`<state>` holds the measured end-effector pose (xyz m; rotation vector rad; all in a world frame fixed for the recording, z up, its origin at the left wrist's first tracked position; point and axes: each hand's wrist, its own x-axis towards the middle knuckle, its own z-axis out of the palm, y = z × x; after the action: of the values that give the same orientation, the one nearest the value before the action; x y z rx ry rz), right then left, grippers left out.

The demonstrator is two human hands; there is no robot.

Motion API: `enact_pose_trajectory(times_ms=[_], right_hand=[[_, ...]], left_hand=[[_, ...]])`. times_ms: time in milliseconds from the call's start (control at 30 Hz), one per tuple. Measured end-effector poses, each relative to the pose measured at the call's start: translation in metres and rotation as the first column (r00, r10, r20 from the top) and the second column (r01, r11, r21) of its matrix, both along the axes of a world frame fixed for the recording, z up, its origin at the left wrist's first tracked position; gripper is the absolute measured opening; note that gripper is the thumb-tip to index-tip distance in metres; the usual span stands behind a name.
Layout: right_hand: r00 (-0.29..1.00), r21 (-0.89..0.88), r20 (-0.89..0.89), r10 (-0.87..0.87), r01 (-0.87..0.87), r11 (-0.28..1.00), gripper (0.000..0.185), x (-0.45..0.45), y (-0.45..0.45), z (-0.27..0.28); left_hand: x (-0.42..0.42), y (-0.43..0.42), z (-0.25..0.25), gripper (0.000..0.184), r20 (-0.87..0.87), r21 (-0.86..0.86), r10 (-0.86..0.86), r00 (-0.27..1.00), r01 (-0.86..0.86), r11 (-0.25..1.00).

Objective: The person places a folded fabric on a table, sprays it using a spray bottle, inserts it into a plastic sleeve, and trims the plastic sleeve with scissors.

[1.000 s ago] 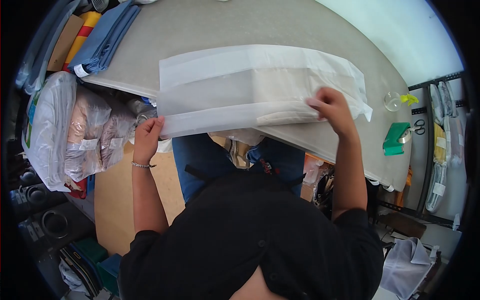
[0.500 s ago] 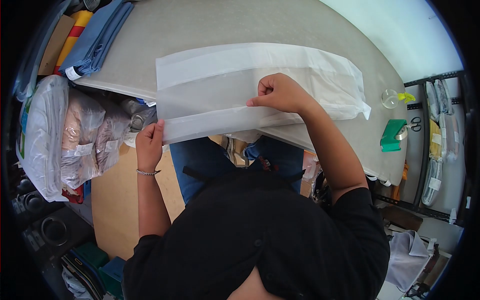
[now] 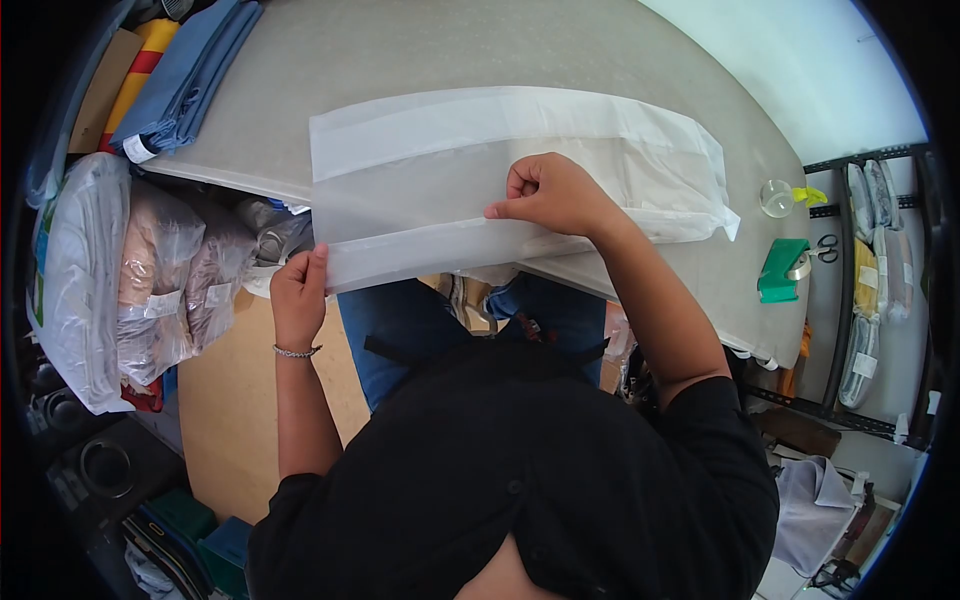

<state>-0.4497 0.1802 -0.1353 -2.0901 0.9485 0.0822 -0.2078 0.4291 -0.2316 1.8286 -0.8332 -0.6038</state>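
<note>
A long translucent white plastic bag lies across the front of the table, its long sides folded inward. Cream-white fabric shows through its right half. At the bag's near left corner, my left hand pinches the edge between thumb and fingers. My right hand is over the middle of the bag, fingers curled, with thumb and fingertip closed at the edge of the near fold. Its fingers partly hide the contact with the plastic.
Folded blue cloth sits at the table's far left. Plastic-wrapped bundles stand left of the table. Toward the right edge are a green tape dispenser and a clear spray bottle; a rack holds packets and scissors.
My right hand has slid slightly left along the near fold. My left hand keeps its pinch at the corner, and the bag stays almost in place.
</note>
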Motion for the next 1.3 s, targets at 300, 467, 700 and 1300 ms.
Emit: enact_pose_trajectory(times_ms=[300,467,700,1300], right_hand=[[1.000,-0.094,-0.007,-0.005,0.004,0.996,0.039,0.002,0.006,0.000],[0.999,-0.191,-0.032,0.023,-0.028,0.981,0.040,0.004,0.008,0.000],[0.989,-0.351,-0.130,0.066,-0.108,0.930,0.040,0.011,0.012,-0.004],[0.901,-0.383,-0.432,-0.050,-0.133,0.914,0.056,-0.037,-0.031,0.016]], left_hand=[[-0.001,0.000,-0.002,0.048,-0.007,-0.018,0.023,1.000,-0.023,1.000],[0.000,0.001,0.000,0.048,0.008,-0.025,0.016,1.000,-0.016,1.000],[-0.002,0.001,0.004,0.047,0.016,-0.021,0.014,1.000,-0.013,1.000],[0.001,0.001,0.000,0.045,0.035,-0.032,0.011,0.999,-0.010,0.999]])
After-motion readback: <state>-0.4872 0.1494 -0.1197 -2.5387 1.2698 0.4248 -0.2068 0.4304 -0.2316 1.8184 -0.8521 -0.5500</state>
